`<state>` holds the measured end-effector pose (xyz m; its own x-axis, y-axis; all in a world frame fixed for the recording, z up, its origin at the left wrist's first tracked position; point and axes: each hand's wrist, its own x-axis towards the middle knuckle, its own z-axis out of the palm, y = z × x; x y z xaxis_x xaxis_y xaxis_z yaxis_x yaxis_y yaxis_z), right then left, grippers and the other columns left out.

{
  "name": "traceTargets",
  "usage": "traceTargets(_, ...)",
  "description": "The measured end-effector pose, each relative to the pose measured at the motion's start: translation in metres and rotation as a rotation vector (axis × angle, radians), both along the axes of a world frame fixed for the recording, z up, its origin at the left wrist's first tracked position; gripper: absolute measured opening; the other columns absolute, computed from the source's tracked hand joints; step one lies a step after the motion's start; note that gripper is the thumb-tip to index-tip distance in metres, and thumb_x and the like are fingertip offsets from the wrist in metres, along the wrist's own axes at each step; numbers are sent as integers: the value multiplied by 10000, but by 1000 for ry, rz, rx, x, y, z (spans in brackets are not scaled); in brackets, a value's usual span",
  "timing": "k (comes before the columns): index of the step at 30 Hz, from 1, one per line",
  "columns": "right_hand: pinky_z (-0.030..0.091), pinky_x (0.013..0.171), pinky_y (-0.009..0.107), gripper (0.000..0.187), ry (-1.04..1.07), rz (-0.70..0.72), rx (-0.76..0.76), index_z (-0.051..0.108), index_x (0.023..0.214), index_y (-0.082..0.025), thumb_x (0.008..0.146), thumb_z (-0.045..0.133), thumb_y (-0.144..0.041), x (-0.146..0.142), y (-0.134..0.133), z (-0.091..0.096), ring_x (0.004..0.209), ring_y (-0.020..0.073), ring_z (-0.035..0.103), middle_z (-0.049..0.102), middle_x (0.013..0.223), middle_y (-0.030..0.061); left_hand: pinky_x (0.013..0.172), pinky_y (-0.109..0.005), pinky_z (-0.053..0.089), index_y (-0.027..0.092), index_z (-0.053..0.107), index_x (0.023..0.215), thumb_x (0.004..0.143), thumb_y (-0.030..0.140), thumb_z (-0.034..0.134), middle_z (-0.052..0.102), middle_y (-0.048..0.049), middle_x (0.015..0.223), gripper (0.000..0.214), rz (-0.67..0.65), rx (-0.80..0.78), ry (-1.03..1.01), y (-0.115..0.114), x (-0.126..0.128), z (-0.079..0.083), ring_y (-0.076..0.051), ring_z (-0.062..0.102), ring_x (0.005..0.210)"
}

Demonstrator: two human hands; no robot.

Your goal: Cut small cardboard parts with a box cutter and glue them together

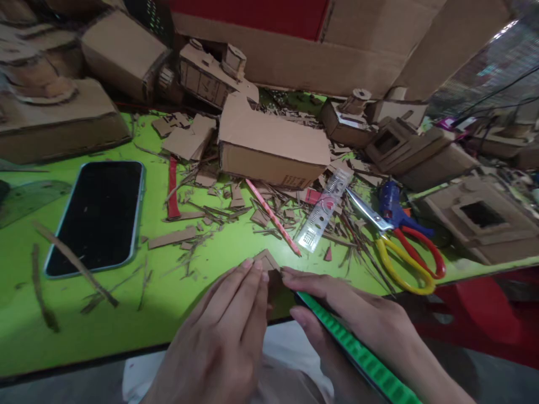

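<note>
Close to the table's near edge, my left hand has its fingers together and stretched over a small piece of cardboard, holding it. Most of that piece is hidden beneath the fingers, and the thumb is largely out of sight. My right hand is closed around a green utility knife, its front end pointing at the cardboard. The blade is too blurred and covered to make out. Just beyond the hands lie a pink pencil and a clear ruler.
Scissors with red and yellow handles lie at right beside a blue glue gun. A phone rests at left under a cardboard strip. Behind the scraps stands a cardboard box shape, with several cardboard models around it.
</note>
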<state>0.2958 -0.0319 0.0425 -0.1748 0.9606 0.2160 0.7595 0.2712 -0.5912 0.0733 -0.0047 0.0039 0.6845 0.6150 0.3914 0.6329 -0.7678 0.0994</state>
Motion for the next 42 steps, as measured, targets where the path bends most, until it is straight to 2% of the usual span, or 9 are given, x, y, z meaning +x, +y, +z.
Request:
traceTargets(4,689,1031,307,281,-36,-61,-78,766,1277,-318,1026,665,-240,5,-6,3,1107,226,874,870,1293,16,1049,-420,676,26,649,1431,1067,116,446,757,-171,1459,426,1,-12,-28,2,2,2,-304,747,1337)
traceTargets(7,678,1069,351,243,-3,-54,-103,779,1261,-347,1047,671,-311,12,-2,7,1118,246,872,875,1281,-6,1043,-415,678,44,687,1398,1070,109,426,760,-163,1456,425,-16,-21,-34,3,2,4,-302,754,1325)
traceTargets(14,678,959,195,214,95,67,-76,777,1243,-277,1054,679,-295,13,27,4,1068,183,881,899,1200,-1,1065,-404,667,73,743,1335,1063,106,410,762,-158,1458,431,-7,-12,-48,1,0,0,-288,754,1327)
traceTargets(19,640,1064,218,238,94,106,-105,757,1311,-306,1083,694,-319,11,32,-7,1140,170,860,879,1273,-19,1046,-394,672,87,760,1305,1084,114,405,803,-144,1389,419,-10,-21,-53,2,-2,1,-280,776,1285)
traceTargets(23,636,1110,273,234,27,36,-104,764,1298,-324,1080,682,-312,7,27,-8,1119,181,867,878,1273,-30,1087,-398,647,106,767,1290,1092,126,394,793,-135,1413,424,5,-21,-54,2,-1,3,-275,760,1314)
traceTargets(29,687,889,172,220,20,31,-38,739,1230,-286,1061,605,-243,-5,23,-3,987,158,890,902,1147,-22,1074,-380,649,109,787,1202,1085,115,332,809,-141,1377,469,18,-23,-27,3,1,7,-263,782,1270)
traceTargets(37,687,797,136,247,4,1,-4,735,1208,-314,1026,605,-210,3,13,-1,926,155,898,911,1119,-41,1077,-419,662,17,616,1461,1029,97,460,721,-176,1515,467,8,-22,-16,-1,3,0,-308,725,1371)
traceTargets(39,706,796,174,235,-24,-33,-60,754,1197,-321,1022,624,-235,4,9,4,935,178,900,910,1128,-34,1071,-429,668,11,604,1473,1026,86,461,724,-178,1509,475,-5,-23,-9,-1,3,-1,-314,725,1371)
traceTargets(42,721,893,260,231,-52,-96,-150,781,1204,-315,1018,650,-274,5,3,12,970,221,900,904,1162,-2,1044,-450,682,8,633,1441,1045,98,438,743,-187,1475,450,-12,-14,8,0,3,0,-329,743,1340)
